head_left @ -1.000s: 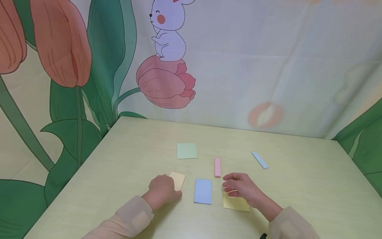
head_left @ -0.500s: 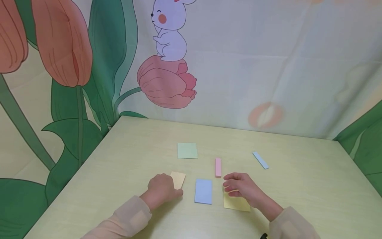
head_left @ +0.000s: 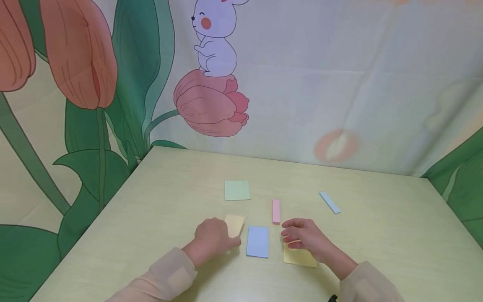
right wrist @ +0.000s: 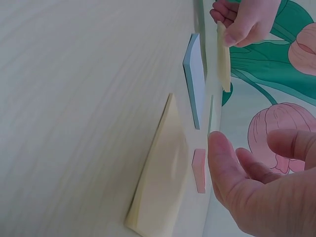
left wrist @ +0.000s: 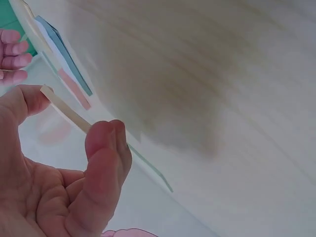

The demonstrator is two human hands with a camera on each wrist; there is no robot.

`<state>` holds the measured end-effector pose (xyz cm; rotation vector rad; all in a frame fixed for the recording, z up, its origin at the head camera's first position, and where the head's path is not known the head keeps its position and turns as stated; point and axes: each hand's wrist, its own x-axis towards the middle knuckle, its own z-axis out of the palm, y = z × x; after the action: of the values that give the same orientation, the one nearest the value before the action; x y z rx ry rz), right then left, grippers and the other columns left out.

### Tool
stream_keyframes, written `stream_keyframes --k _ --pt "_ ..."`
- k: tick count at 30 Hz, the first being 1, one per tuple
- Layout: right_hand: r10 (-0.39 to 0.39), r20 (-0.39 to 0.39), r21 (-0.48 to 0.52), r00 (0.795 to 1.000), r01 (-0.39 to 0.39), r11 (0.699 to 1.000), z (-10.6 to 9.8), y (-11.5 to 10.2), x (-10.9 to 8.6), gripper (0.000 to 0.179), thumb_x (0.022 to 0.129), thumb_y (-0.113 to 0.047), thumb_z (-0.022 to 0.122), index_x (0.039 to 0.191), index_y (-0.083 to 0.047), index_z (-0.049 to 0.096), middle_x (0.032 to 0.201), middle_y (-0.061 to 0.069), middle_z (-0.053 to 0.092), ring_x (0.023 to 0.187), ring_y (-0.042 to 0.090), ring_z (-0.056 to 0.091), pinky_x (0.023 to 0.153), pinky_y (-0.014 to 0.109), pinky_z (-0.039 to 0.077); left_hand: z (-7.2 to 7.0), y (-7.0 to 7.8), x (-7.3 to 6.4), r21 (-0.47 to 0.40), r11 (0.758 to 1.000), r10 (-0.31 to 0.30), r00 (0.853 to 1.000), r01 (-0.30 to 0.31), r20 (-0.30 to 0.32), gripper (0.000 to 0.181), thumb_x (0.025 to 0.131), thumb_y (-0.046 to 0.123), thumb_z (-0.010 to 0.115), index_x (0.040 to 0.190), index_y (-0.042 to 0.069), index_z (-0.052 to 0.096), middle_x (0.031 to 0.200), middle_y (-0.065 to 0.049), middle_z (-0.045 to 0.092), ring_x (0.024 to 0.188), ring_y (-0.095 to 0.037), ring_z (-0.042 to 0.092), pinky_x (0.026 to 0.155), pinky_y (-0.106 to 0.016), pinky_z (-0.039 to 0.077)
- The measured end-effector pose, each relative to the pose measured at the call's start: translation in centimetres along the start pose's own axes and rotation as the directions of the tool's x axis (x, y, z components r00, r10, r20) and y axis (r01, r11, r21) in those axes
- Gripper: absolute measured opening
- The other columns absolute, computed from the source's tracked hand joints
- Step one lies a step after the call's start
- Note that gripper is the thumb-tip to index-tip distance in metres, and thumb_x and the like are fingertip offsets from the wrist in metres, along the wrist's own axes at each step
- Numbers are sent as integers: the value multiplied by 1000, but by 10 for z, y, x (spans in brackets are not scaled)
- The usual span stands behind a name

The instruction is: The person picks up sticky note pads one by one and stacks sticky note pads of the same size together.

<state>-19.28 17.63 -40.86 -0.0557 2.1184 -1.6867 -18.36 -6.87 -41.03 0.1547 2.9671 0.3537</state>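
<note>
Cream-coloured paper pad (head_left: 235, 224), pinched between the thumb and fingers of the left hand (head_left: 212, 240) and held clear of the pale wooden table (head_left: 170, 184), just left of a blue pad (head_left: 258, 242). The two hands are apart. The right hand (head_left: 307, 240) holds nothing; its fingers, loosely bent and spread a little, hover over the far part of a yellow pad (head_left: 299, 257), which lies flat on the table. The blue pad lies between the hands. Beyond them, a narrow pink block (head_left: 276, 212) lies near the right fingertips, a pale green square (head_left: 237, 190) farther back, and a slim light-blue strip (head_left: 330, 202) slantwise to the right, well apart from the rest. Behind the table hangs a cloth backdrop (head_left: 294, 96) printed with tulips and a white rabbit.
</note>
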Motion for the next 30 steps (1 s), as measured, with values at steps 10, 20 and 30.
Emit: stream_keyframes --k 10,20,30 --pt "0 10 -1 1000 0 1000 2 -1 -2 37 87 -9 47 116 14 43 93 12 61 77 15 57 73 33 51 1 13 -1 -7 999 32 999 -32 1 43 68 45 53 43 15 33 42 6 32 42 -9 30 37 -19 19" --pt "20 7 12 1000 -20 1000 3 3 1 36 85 -9 48 114 12 45 91 12 61 76 16 58 72 30 51 5 25 0 10 999 40 999 -40 7 45 68 47 53 44 15 33 45 5 29 43 -9 31 37 -20 21" --pt "49 3 25 999 -49 998 5 6 2 34 86 -10 48 113 11 46 92 12 61 76 15 58 70 28 51 6 36 -1 40 999 18 999 -20 46 44 68 49 54 46 14 38 46 4 35 43 -10 33 38 -20 23"
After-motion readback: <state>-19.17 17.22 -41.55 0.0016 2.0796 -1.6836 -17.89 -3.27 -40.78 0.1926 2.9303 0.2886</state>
